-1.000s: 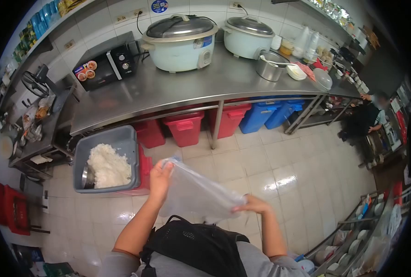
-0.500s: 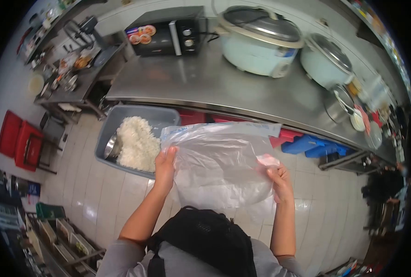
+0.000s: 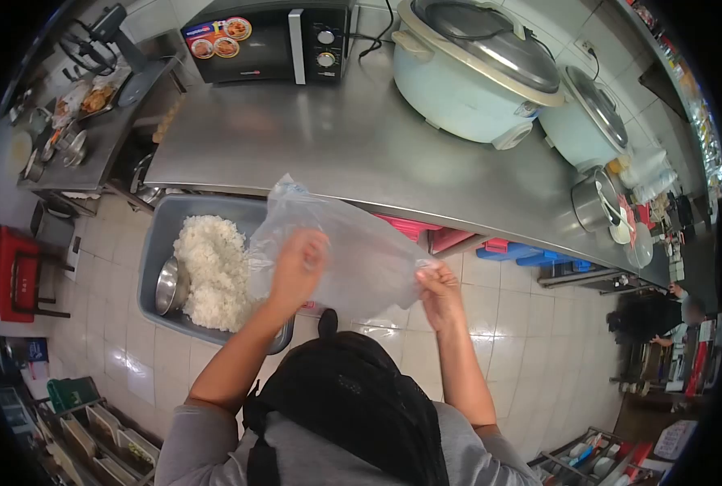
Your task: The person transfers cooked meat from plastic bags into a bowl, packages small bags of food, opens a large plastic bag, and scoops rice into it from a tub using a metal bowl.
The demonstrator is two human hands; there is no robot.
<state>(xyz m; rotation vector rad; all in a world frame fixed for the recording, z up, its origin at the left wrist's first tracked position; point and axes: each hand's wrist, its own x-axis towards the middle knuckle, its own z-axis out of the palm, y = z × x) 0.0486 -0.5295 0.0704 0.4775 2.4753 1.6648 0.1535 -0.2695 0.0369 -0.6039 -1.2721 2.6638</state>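
Note:
A clear plastic bag [image 3: 361, 255] is spread between my two hands, in front of the steel counter. My right hand [image 3: 440, 293] pinches its right edge between thumb and fingers. At the other side, my left hand [image 3: 298, 267] has its fingers curled against the plastic; they are a little blurred. One corner of the bag sticks up above my left hand. Just left of that hand, a grey tub [image 3: 154, 243] holds a heap of cooked white rice [image 3: 215, 275]. A metal bowl [image 3: 167, 285] rests in the tub beside the rice.
The steel counter [image 3: 296, 138] carries a black microwave [image 3: 252, 49], a large rice cooker [image 3: 466, 89], a smaller rice cooker [image 3: 580, 121] and a metal pot [image 3: 592, 202]. Red and blue bins [image 3: 503, 249] sit beneath. Another person [image 3: 653, 316] is at the far right.
The bag has tilted and narrowed, with its right end lower. My right hand has moved left, and my left hand has risen slightly and turned inward. The camera view has shifted closer to the counter.

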